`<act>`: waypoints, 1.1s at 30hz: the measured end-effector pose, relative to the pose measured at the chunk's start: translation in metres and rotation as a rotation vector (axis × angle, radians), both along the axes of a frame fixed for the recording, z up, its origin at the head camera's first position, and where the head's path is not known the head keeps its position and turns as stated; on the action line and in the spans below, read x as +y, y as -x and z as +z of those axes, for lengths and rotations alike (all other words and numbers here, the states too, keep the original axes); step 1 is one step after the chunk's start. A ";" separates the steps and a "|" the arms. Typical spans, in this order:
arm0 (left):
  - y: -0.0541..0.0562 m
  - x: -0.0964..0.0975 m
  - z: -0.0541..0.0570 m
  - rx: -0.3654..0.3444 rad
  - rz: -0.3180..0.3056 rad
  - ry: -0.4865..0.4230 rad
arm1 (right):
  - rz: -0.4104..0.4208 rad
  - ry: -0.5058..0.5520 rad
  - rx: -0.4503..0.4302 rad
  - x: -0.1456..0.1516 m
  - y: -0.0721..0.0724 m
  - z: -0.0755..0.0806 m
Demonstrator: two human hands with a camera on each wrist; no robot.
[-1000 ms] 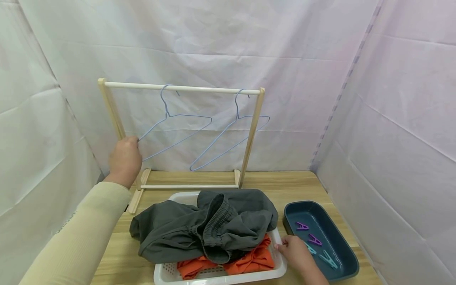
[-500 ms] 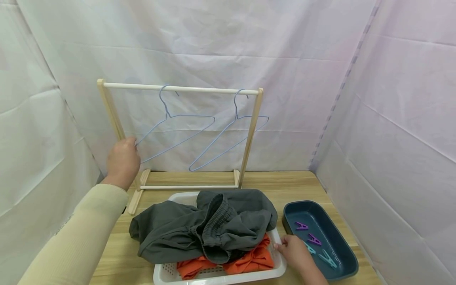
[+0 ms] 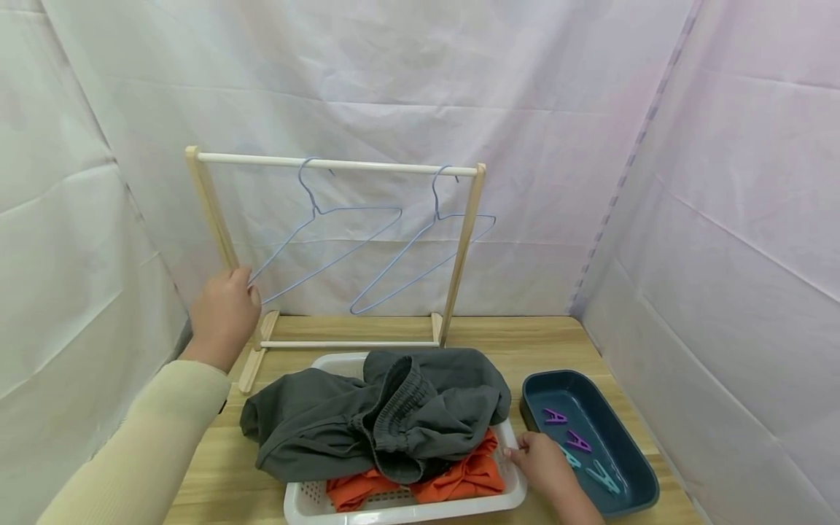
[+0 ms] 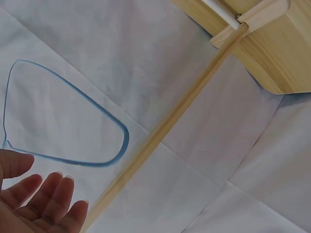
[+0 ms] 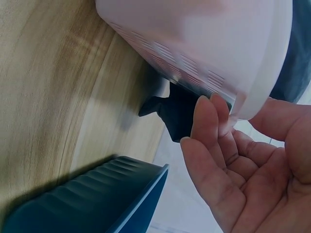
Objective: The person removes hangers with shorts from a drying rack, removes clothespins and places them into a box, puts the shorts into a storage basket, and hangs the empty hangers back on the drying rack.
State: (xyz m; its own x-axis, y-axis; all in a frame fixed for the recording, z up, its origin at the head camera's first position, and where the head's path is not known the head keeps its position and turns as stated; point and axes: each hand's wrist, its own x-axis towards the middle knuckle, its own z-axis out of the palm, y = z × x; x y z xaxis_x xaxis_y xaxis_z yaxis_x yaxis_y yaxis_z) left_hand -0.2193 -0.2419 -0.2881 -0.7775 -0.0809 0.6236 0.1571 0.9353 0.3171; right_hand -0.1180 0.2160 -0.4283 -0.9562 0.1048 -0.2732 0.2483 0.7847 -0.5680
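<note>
Two blue wire hangers hang from the rack's white bar. The left hanger (image 3: 348, 253) has its near end hidden behind my left hand (image 3: 226, 317) in the head view. In the left wrist view that hand's fingers (image 4: 53, 199) are loosely bent with nothing between them, close to the hanger's wire (image 4: 97, 164). My right hand (image 3: 545, 467) grips the right rim of a white basket (image 3: 518, 467), thumb inside and fingers outside. Dark grey elastic-waist trousers (image 3: 315, 430) lie in the basket over an orange garment (image 3: 466, 477).
The wooden rack (image 3: 213, 211) stands behind the basket, with the right hanger (image 3: 394, 266) near its right post. A dark blue tray (image 3: 617, 437) at the right holds several purple and turquoise clothespins (image 3: 602, 477). White cloth walls (image 3: 722, 219) enclose the table.
My left hand has moved slightly down. The left hanger has turned a little, its far end shifting right. My right hand stays on the basket rim.
</note>
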 end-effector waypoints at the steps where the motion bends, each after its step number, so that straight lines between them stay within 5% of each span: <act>1: -0.002 0.000 -0.001 0.011 -0.005 -0.001 | 0.000 0.000 -0.003 0.000 0.000 0.000; 13: -0.032 -0.008 -0.019 0.083 -0.026 0.029 | 0.011 0.002 -0.010 0.001 0.001 -0.002; 23: -0.061 -0.001 -0.047 0.028 -0.046 0.047 | 0.038 -0.104 -0.037 0.011 0.005 0.013; 33: -0.073 0.012 -0.084 -0.407 -0.126 0.038 | 0.091 -0.151 0.283 0.023 0.028 0.025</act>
State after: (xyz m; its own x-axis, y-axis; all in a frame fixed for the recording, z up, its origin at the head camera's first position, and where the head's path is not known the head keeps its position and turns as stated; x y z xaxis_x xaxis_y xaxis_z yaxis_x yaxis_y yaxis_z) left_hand -0.1465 -0.2301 -0.3723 -0.9632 0.0475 0.2646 0.1400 0.9289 0.3427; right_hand -0.1464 0.2389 -0.4032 -0.9993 0.0344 0.0165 0.0223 0.8771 -0.4797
